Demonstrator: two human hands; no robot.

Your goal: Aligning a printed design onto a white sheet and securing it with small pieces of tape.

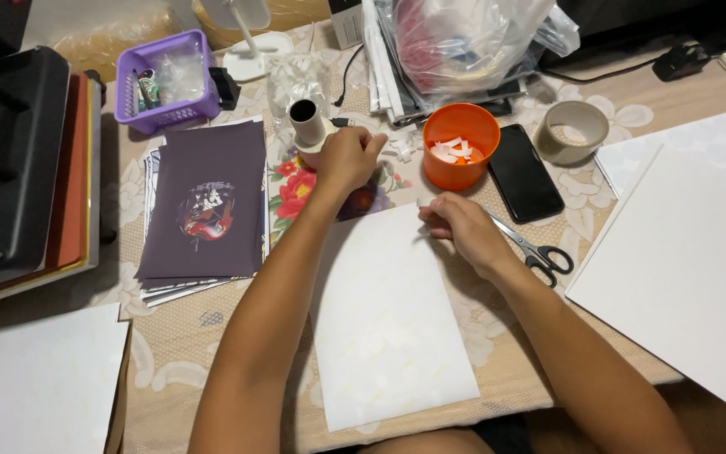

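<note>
A white sheet (pixel 388 319) is laid flat on the tabletop (pixel 186 345), near edge toward the person, so that its far edge can be worked on. That far right corner is pinned by the right hand (pixel 464 229), whose fingers are curled and pressed on the paper; whether a small strip is pinched between them cannot be told. The left hand (pixel 348 158) is closed loosely over a roll of tape (pixel 308 126) standing upright just beyond the sheet, apparently so that a piece can be drawn off.

Cut white scraps are gathered in an orange cup (pixel 461 147), kept within reach to the right of the roll. Scissors (pixel 535 250) are left lying beside the right wrist, next to a dark phone (pixel 524 172). A second, wider tape ring (pixel 573 132) sits farther right.

To the left, dark purple printed sheets (pixel 207 202) with a small red and white picture are stacked, and a purple basket (pixel 170 80) stands at the far left. A clear plastic bag (pixel 464 42) is bundled at the far edge.
</note>
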